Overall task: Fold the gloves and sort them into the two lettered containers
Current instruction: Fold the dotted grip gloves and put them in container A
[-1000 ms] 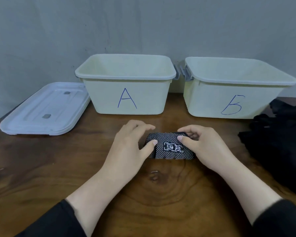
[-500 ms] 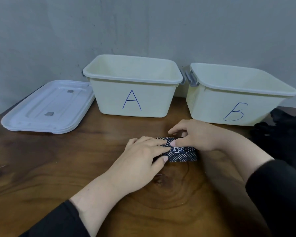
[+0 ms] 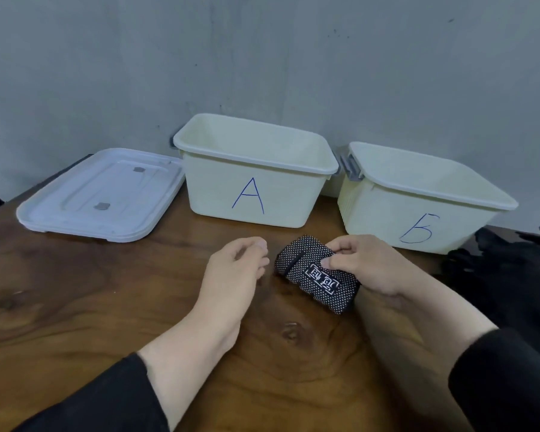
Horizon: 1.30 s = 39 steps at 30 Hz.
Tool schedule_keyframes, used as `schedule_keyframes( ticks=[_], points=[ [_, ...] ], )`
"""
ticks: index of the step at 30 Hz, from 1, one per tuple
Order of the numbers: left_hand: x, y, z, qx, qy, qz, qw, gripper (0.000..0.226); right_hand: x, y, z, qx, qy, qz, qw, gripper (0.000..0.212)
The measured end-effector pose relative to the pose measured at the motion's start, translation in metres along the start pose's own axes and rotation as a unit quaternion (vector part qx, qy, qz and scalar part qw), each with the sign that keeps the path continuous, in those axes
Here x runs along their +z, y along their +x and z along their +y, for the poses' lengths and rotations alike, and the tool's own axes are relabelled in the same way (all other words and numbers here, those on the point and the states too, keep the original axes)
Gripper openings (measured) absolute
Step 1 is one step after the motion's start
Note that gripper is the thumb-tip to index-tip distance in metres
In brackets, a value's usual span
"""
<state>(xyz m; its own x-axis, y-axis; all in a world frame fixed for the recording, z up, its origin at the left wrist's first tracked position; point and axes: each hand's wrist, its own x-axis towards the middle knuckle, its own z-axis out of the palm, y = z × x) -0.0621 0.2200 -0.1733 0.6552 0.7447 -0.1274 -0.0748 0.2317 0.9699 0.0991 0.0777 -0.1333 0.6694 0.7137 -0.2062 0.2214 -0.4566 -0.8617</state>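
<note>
Both forearms, in black sleeves, reach forward over the dark wooden tabletop (image 3: 75, 307). The right hand (image 3: 368, 266) angles in from the right, its fingers (image 3: 340, 246) and thumb curled round the far end of a folded black glove with white dots and a white printed label (image 3: 317, 277), which it holds tilted just in front of the cream plastic container marked B (image 3: 418, 213). The left hand (image 3: 237, 269) lies just beside the glove, not touching it, fingers loosely curled and holding nothing. The cream plastic container marked A (image 3: 253, 182) stands behind it, a white plastic lid (image 3: 100, 198) to its left. A heap of black gloves (image 3: 512, 275) lies at the right edge.
</note>
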Motion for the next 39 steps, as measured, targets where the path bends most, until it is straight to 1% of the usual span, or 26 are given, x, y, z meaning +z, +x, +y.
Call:
schedule_keyframes(
  ticks=[2,3,6,8,10,13,15,19,22,25,28,31,33,36,39],
  points=[
    [0.003,-0.005,0.0,-0.056,-0.065,-0.023,0.996,0.012,0.005,-0.008,-0.002,-0.019,0.028,0.043,0.999,0.011],
    [0.003,-0.007,0.001,-0.075,-0.085,-0.039,0.993,0.016,0.008,-0.011,-0.004,-0.028,0.037,0.056,0.997,0.011],
    [0.005,-0.013,0.005,-0.117,-0.124,-0.107,0.98,0.027,0.021,-0.02,-0.014,-0.047,0.083,0.081,0.992,0.009],
    [0.006,-0.016,0.009,-0.134,-0.152,-0.138,0.97,0.029,0.03,-0.024,-0.02,-0.058,0.111,0.082,0.989,0.009],
    [0.005,-0.016,0.013,-0.137,-0.185,-0.146,0.962,0.03,0.039,-0.027,-0.025,-0.058,0.127,0.075,0.987,0.016],
    [-0.001,-0.012,0.017,-0.142,-0.218,-0.15,0.954,0.029,0.048,-0.03,-0.027,-0.036,0.126,0.069,0.989,0.035],
    [-0.004,-0.009,0.019,-0.138,-0.223,-0.155,0.952,0.029,0.05,-0.034,-0.028,-0.003,0.166,0.033,0.986,0.04],
    [-0.007,-0.005,0.021,-0.104,-0.208,-0.17,0.958,0.028,0.049,-0.042,-0.03,0.075,0.281,-0.108,0.951,0.037],
    [-0.009,-0.004,0.025,-0.082,-0.195,-0.167,0.963,0.027,0.05,-0.044,-0.032,0.098,0.314,-0.154,0.932,0.043],
    [-0.012,-0.002,0.029,-0.069,-0.202,-0.169,0.962,0.028,0.052,-0.044,-0.035,0.092,0.318,-0.167,0.929,0.048],
    [-0.014,0.001,0.033,-0.064,-0.228,-0.167,0.957,0.028,0.056,-0.041,-0.035,0.078,0.364,-0.183,0.91,0.058],
    [-0.017,0.002,0.037,-0.057,-0.248,-0.168,0.952,0.029,0.062,-0.037,-0.031,0.092,0.394,-0.164,0.9,0.071],
    [-0.018,0.002,0.039,-0.056,-0.265,-0.173,0.947,0.03,0.067,-0.036,-0.026,0.093,0.427,-0.161,0.885,0.078],
    [-0.02,0.001,0.043,-0.048,-0.27,-0.195,0.942,0.032,0.075,-0.038,-0.026,0.085,0.47,-0.174,0.861,0.078],
    [-0.02,0.0,0.042,-0.007,-0.219,-0.203,0.954,0.031,0.08,-0.04,-0.032,0.074,0.5,-0.138,0.852,0.074]
  ],
)
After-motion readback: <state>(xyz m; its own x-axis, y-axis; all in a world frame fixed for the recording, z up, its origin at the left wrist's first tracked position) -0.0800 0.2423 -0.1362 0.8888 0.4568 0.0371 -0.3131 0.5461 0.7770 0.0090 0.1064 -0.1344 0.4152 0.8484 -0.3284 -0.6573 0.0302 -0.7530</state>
